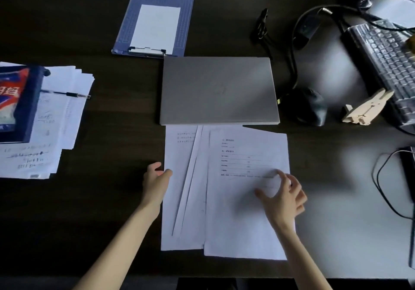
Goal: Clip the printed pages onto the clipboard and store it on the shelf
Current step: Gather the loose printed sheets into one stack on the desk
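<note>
Several printed pages [238, 217] lie fanned out on the dark desk just in front of me, the top sheet skewed to the right. My left hand [157, 182] rests at the left edge of the leftmost sheet, thumb on the paper, fingers curled at its edge. My right hand [284, 196] hovers over the top sheet's right side with fingers spread, fingertips touching the paper. A blue clipboard [125, 26] with a small white sheet under its metal clip lies at the far side of the desk, left of centre.
A closed silver laptop [219, 90] sits between the pages and the clipboard. A pile of handwritten papers [54, 132] with a pen and a coloured packet lies at left. At right are a mouse [311, 106], a wooden stand, a keyboard [384, 65] and cables.
</note>
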The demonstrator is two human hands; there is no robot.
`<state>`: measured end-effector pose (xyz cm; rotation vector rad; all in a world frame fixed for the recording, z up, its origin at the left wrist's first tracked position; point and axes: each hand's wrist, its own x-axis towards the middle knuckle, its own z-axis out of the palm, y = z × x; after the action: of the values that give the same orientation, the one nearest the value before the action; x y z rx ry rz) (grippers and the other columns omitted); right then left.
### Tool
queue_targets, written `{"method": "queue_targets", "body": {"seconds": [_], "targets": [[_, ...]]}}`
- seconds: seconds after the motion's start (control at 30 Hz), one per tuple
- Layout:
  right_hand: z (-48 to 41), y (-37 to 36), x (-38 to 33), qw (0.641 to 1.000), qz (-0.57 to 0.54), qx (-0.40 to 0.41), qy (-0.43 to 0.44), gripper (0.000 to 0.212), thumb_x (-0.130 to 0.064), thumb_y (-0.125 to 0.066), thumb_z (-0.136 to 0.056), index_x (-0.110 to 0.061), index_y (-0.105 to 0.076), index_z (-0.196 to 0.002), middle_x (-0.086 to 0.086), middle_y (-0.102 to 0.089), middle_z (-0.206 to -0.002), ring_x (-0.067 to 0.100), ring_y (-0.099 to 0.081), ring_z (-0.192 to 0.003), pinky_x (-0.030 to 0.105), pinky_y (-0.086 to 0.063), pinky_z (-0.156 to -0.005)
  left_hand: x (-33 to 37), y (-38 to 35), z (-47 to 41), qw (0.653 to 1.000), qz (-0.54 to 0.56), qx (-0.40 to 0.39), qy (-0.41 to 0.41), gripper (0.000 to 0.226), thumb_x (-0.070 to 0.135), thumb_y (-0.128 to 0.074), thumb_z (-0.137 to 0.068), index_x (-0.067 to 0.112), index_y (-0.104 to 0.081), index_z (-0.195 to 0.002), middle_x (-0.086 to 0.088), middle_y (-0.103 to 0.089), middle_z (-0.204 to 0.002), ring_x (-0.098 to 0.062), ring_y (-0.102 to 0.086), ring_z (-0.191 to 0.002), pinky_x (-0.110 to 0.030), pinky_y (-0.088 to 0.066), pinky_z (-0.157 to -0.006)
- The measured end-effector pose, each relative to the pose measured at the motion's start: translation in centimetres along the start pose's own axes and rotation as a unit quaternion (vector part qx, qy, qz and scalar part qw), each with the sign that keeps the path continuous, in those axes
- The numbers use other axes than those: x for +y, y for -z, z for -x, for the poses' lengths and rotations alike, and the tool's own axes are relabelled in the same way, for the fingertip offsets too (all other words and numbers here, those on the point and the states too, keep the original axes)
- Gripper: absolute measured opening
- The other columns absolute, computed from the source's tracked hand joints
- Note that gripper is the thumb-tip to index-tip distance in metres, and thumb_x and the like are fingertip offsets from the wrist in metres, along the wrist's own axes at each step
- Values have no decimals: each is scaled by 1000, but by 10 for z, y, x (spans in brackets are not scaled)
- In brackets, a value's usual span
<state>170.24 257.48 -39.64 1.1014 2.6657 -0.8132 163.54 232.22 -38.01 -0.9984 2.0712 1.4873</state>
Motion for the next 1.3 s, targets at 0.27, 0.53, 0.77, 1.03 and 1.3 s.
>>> {"method": "queue_targets", "body": {"seconds": [0.27,0.53,0.77,1.03,1.3], "targets": [[15,-23,-22,998,-12,-6,56,68,-23,-76,-67,-31,-45,-127,2,-35,-139,29,-29,-120,43,-27,-95,-2,-28,13,993,-84,-42,-78,9,9,-51,-83,12,-53,-90,-13,-56,-100,-18,-51,-75,-23,-36,-55],[21,-24,-26,996,-41,-31,68,67,-20,-74,-70,-28,-45,-130,4,-38,-138,27,-32,-120,40,-28,-95,-13,-30,20,995,-14,-83,-61,18,5,-45,-85,19,-48,-97,-5,-63,-91,-19,-54,-72,-27,-41,-60],[29,-3,-11,986,-131,-89,43,69,-18,-74,-73,-12,-41,-134,9,-46,-130,23,-37,-112,35,-31,-98,-36,-8,28,994,96,-54,-24,5,12,-65,-81,16,-67,-81,2,-71,-83,-13,-64,-79,-22,-49,-67],[48,-2,-2,957,-247,-138,-61,42,-14,-74,-68,-20,-55,-106,-3,-67,-87,14,-64,-82,26,-48,-62,-44,5,33,985,160,-39,41,10,19,-64,-83,11,-68,-79,-4,-72,-78,-16,-68,-68,-27,-53,-57],[34,0,8,963,-244,-109,-38,13,-17,-73,-72,-19,-64,-63,-6,-66,-60,8,-58,-52,11,-40,-40,-44,17,26,994,77,-71,-29,21,20,-50,-91,26,-66,-80,8,-69,-85,-8,-63,-80,-20,-47,-64]]}}
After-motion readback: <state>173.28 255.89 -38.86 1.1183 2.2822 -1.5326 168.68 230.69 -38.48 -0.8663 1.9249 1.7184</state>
